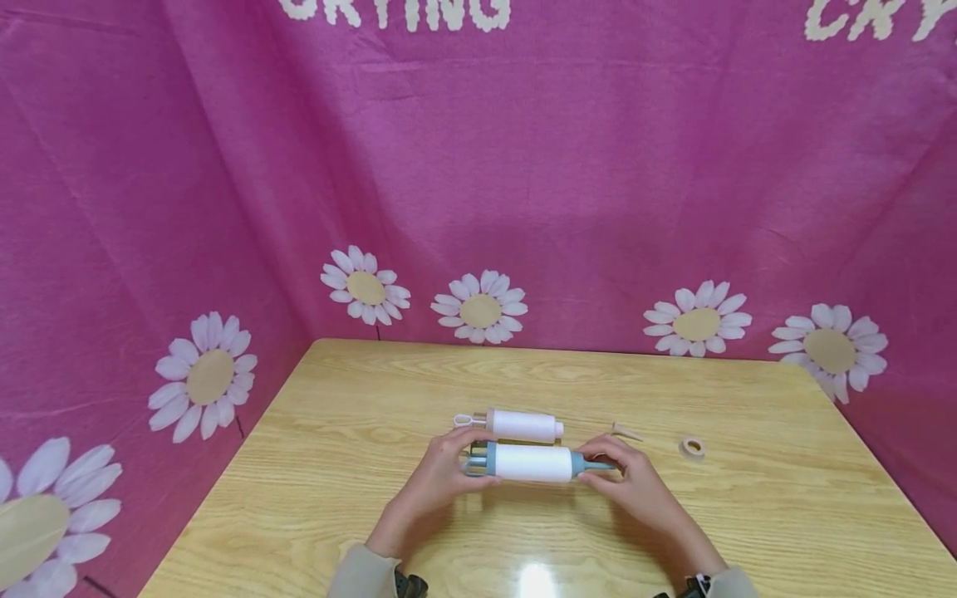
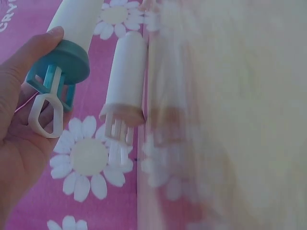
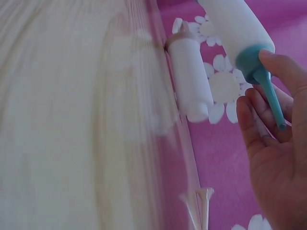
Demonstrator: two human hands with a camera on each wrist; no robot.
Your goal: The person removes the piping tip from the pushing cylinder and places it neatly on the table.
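Both hands on blue-capped syringe (image 1: pixel 532 463): left hand (image 1: pixel 437 479) grips plunger end, right hand (image 1: pixel 635 484) pinches nozzle. Second white syringe (image 1: pixel 516 424) just behind, on wooden table (image 1: pixel 785 507).

wooden table (image 1: pixel 314 465), pink daisy backdrop (image 1: pixel 568 183)
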